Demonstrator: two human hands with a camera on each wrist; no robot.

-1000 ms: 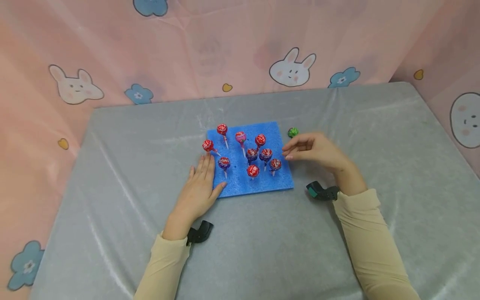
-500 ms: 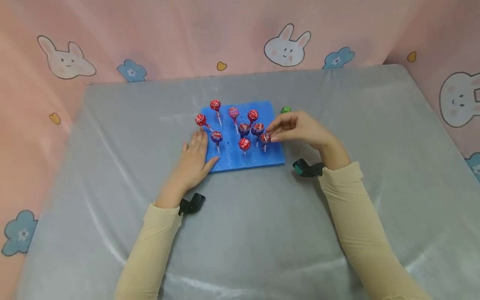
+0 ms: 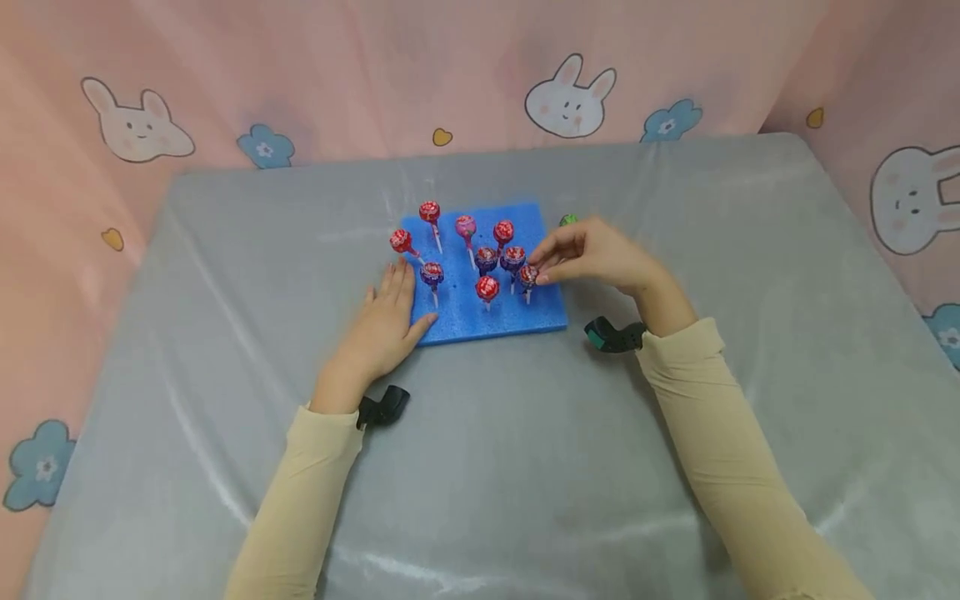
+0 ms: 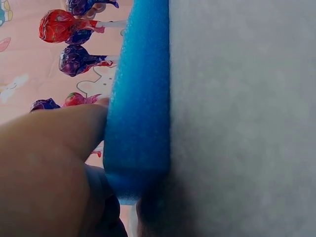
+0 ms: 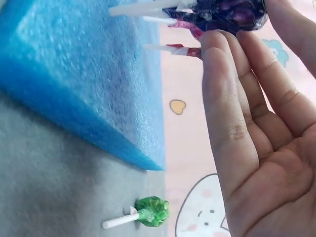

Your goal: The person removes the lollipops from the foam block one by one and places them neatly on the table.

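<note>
A blue foam block (image 3: 465,321) lies on the grey table, with several wrapped lollipops standing in it by their white sticks. My left hand (image 3: 378,329) rests along the block's left side, fingers straight. Its thumb (image 4: 74,123) lies over the block's edge in the left wrist view. At the right front, my right hand (image 3: 600,254) pinches the dark purple wrapped head of a lollipop (image 3: 528,276) between thumb and fingertips. Its white stick reaches down to the foam. That same purple head (image 5: 234,14) is cut off at the top of the right wrist view.
A green lollipop (image 5: 153,211) lies on its side on the grey cloth just right of the block, partly behind my right hand in the head view. Two purple lollipops and red ones (image 3: 487,288) stand close to the pinched one. A pink curtain (image 3: 337,92) hangs behind.
My right hand has moved left from beside the block onto the purple lollipop at the right front and now pinches it. My left hand stays at the block's edge. The head view has shifted.
</note>
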